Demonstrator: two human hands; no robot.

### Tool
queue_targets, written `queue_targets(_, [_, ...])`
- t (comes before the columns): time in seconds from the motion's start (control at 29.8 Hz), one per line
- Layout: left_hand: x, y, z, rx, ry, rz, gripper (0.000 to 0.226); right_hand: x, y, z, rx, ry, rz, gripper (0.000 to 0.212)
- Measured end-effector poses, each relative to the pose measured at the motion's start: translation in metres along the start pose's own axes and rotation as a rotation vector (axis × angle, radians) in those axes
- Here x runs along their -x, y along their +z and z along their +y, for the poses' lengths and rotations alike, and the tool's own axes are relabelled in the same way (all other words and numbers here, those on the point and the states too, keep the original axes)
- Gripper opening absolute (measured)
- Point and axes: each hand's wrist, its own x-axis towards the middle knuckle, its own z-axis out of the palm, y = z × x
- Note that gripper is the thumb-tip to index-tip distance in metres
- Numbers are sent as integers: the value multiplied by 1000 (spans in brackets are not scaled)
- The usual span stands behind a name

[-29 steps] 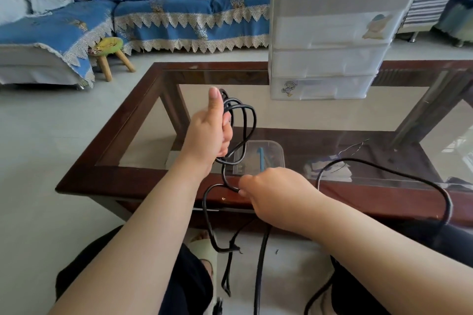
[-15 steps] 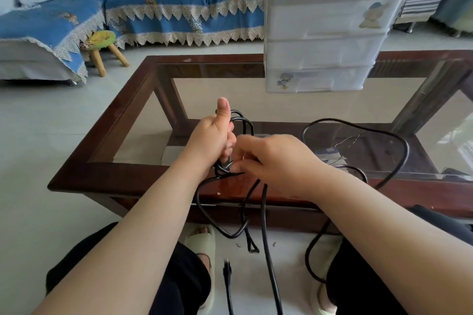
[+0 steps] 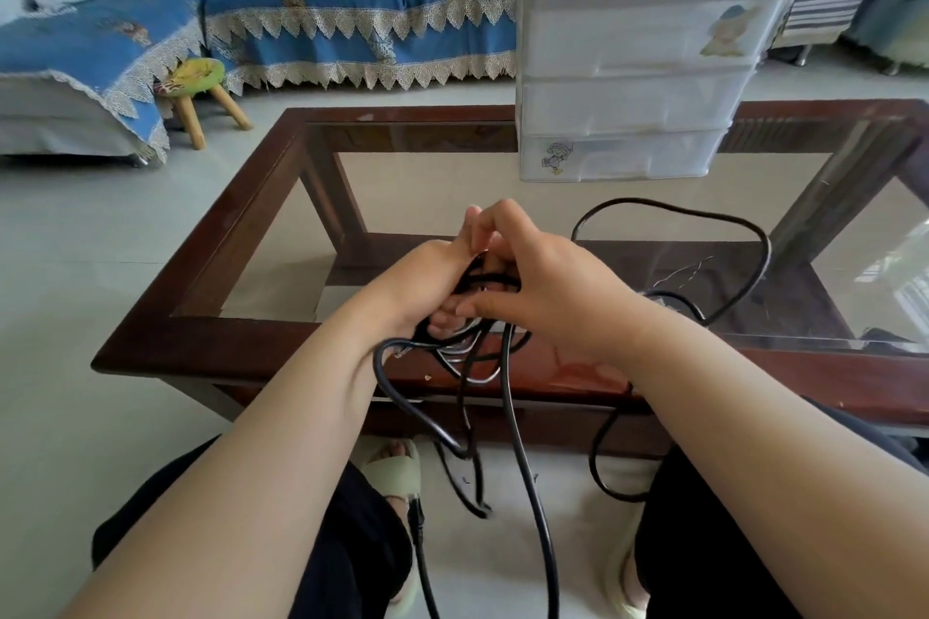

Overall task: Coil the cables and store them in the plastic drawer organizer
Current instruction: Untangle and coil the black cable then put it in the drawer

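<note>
Over the counter's near edge, my left hand (image 3: 432, 287) grips the half-wound black rubber cable (image 3: 507, 397) as my right hand (image 3: 548, 302) pinches another loop on, slack still trailing, white plastic drawer organizer (image 3: 628, 101) at the far edge unopened.

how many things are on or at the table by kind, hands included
hands: 2, left and right
cable: 1, black, part coiled in the hands
organizer: 1, with 3 closed drawers
table: 1
stool: 1
total: 6
</note>
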Motion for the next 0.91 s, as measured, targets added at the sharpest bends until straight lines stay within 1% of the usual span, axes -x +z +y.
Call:
queue_targets(0.07, [3,-9,1,-12,23,23,63,3,0,3,9,-16,-27,43])
queue_targets(0.17, [8,-21,1,-36,55,5,47,9,-1,8,40,-8,-39,32])
queue_targets(0.23, [12,-23,0,-106,77,-25,41,14,1,9,24,-20,-26,34])
queue_targets(0.3, [14,-23,0,-141,84,-47,38,19,1,14,63,-20,-8,37])
queue_targets(0.34, [16,-24,0,-139,85,-53,37,20,-2,19,88,23,3,36])
queue_targets(0.4, [19,-29,-1,-143,96,-55,32,20,-13,30,90,170,24,27])
queue_targets(0.47, [21,-38,-2,-211,114,-33,29,21,-23,44,57,274,46,19])
queue_targets(0.54, [23,-46,-3,-270,141,30,28,26,-30,55,32,315,32,24])
queue_targets(0.6, [25,-51,-3,-255,184,99,27,32,-33,60,7,324,-3,29])
queue_targets(0.7, [26,-51,-6,-165,256,215,28,43,-33,56,-73,319,-74,20])
queue_targets(0.77, [26,-46,-8,-165,298,285,34,49,-28,50,-104,305,-116,16])
queue_targets(0.84, [26,-41,-10,-202,327,361,34,55,-23,41,-77,278,-169,26])
queue_targets(0.91, [25,-39,-10,-234,336,459,33,60,-20,33,-101,256,-208,35])
